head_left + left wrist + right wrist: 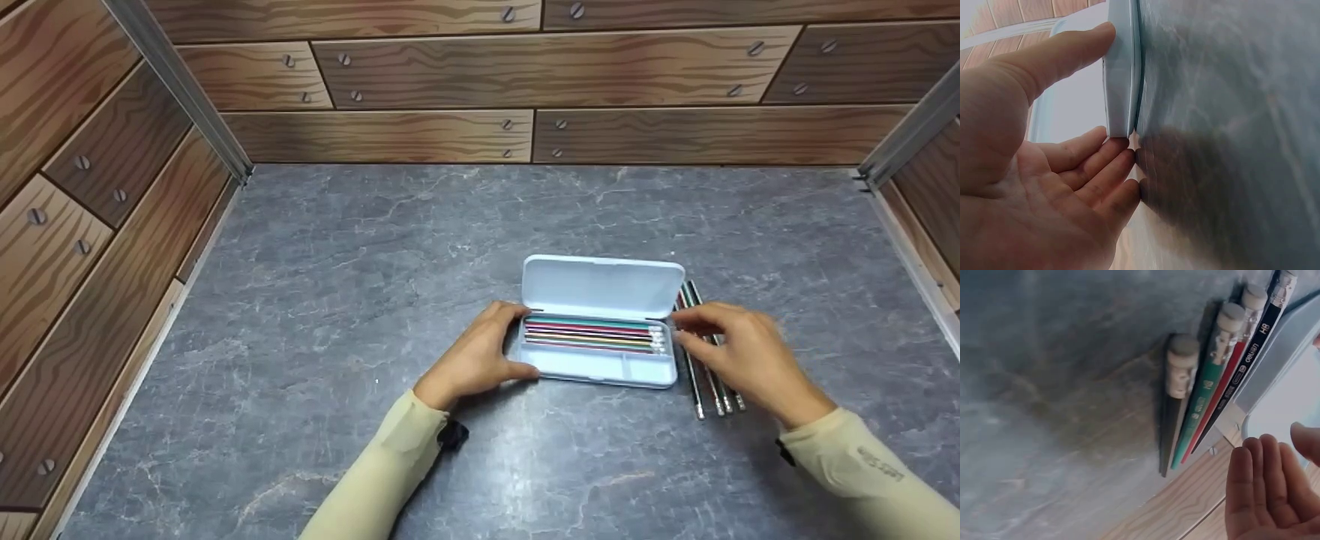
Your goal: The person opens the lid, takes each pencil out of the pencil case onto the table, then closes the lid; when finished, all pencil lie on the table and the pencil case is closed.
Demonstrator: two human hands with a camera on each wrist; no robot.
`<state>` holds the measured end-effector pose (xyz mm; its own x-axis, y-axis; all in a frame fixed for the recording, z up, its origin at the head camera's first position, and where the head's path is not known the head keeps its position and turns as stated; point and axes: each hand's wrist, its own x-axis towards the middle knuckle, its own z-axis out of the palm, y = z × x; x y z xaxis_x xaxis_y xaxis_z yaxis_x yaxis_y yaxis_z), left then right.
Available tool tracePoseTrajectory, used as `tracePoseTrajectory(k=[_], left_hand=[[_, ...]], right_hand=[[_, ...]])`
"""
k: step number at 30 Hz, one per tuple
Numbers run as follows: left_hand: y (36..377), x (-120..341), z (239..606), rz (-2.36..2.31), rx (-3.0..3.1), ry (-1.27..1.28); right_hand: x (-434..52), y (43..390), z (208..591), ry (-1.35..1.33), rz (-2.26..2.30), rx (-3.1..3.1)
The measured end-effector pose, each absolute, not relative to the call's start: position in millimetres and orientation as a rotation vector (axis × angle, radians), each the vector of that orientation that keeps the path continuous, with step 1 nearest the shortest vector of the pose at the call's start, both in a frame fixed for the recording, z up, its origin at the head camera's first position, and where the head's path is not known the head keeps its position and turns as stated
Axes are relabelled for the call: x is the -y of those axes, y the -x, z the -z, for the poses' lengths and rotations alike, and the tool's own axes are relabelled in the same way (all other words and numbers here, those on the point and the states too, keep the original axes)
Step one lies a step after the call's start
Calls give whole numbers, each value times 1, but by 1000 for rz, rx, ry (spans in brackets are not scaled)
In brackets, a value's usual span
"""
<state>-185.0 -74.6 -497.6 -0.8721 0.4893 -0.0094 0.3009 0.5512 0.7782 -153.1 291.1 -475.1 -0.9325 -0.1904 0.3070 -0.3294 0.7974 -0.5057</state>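
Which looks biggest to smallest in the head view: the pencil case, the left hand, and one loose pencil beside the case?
1. Pencil case, lid open, clearly largest.
2. Left hand, holding the case's left end.
3. One loose pencil, long but very thin; partly hidden under the right hand, so its full length is unsure.

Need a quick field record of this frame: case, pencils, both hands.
case: light blue pencil case, lid open, on grey table
inside: row of coloured pencils
outside: loose pencils on the table right of the case, four visible
left hand: thumb and fingers holding the case's left end
right hand: above the loose pencils, fingertips at the case's right end, holding nothing visible
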Motion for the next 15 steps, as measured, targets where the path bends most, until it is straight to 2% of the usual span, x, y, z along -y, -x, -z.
tracePoseTrajectory(k=[9, 15], left_hand=[[186, 74, 495, -1217, -2564, -662], [185, 75, 497, -1217, -2569, -652]], right_hand=[[-274, 162, 482, -856, -617, 2566], [-266, 164, 488, -984, -510, 2589]])
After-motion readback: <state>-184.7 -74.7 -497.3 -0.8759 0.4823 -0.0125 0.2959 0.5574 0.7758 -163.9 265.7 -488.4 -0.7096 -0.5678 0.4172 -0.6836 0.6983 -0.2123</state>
